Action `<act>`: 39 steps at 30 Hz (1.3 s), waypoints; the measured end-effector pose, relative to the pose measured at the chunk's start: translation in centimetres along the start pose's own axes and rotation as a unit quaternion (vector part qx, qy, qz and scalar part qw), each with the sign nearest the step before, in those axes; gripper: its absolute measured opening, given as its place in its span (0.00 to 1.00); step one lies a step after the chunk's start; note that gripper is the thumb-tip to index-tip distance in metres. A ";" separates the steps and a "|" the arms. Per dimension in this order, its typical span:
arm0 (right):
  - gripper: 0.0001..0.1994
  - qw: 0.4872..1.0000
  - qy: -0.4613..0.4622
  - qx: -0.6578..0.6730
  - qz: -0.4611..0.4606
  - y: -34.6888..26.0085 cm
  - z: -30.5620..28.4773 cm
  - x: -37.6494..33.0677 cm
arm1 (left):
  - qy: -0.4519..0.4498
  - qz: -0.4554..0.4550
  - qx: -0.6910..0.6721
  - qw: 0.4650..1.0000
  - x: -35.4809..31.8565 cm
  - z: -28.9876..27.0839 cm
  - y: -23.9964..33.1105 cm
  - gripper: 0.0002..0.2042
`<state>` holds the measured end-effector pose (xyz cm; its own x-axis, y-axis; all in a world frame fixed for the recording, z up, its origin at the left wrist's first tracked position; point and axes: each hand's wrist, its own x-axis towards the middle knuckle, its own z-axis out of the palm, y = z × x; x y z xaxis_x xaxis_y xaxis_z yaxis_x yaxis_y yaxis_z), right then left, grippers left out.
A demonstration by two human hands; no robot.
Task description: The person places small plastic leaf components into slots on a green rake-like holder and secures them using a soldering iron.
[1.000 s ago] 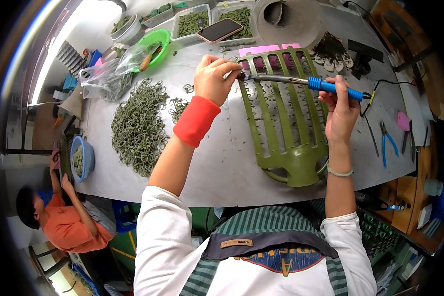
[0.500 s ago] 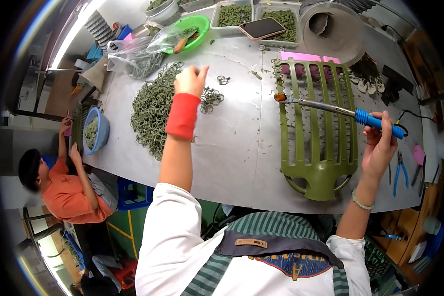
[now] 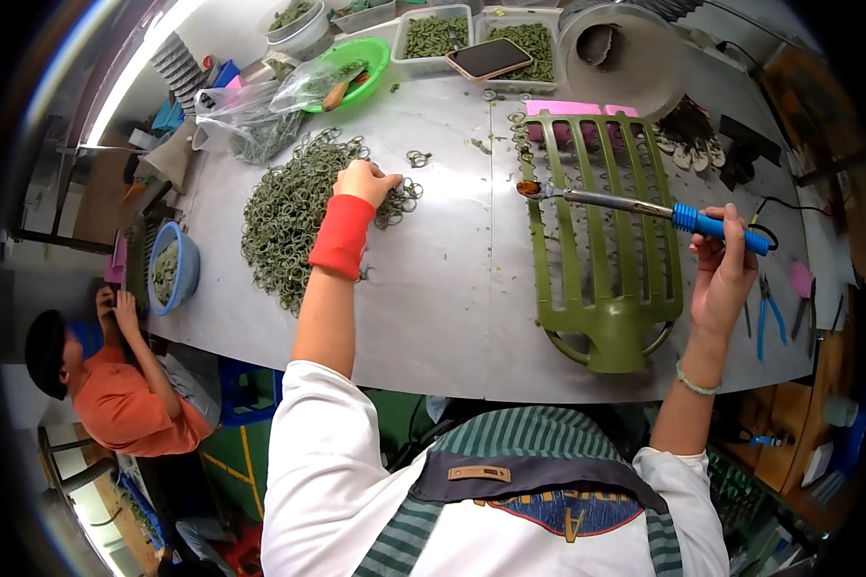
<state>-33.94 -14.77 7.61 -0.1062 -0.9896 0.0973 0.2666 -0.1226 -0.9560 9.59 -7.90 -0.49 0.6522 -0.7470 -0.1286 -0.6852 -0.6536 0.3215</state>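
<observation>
My left hand [image 3: 364, 183], with a red wristband above it, is at the right edge of a heap of dark green rings [image 3: 289, 221]. Its fingers are curled down, and whatever they pinch is hidden beneath them. A few loose rings [image 3: 418, 159] lie just beyond the fingertips. My right hand [image 3: 725, 264] grips a soldering iron [image 3: 621, 201] by its blue handle. The iron's brown, stained tip hovers over the left side of an olive-green slatted frame [image 3: 611, 332], which lies flat with small rings along its slats.
Behind stand a clear bag [image 3: 250, 125], a green basin [image 3: 370, 60], tubs of green pieces [image 3: 435, 38], a phone [image 3: 491, 59] and a grey duct mouth [image 3: 635, 67]. Blue-handled pliers [image 3: 766, 313] lie at right. A co-worker in orange [image 3: 125, 399] sits left near a blue basin [image 3: 192, 264].
My left hand has lowered toward the rings, its fingers curling down. The whole view has shifted slightly; the iron stays over the frame. The co-worker's hands have come together.
</observation>
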 end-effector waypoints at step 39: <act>0.12 0.999 -0.006 0.034 -0.026 2.7 0.1 1.2 | 0.216 0.462 -0.159 0.845 -5.9 1.6 14.1 0.06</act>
<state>-33.22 -16.35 5.14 -0.1110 -0.9825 0.1495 0.3258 -0.1781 -0.9285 -4.42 -12.91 3.29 -0.0085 -0.7614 0.6482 -0.8901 0.3011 0.3420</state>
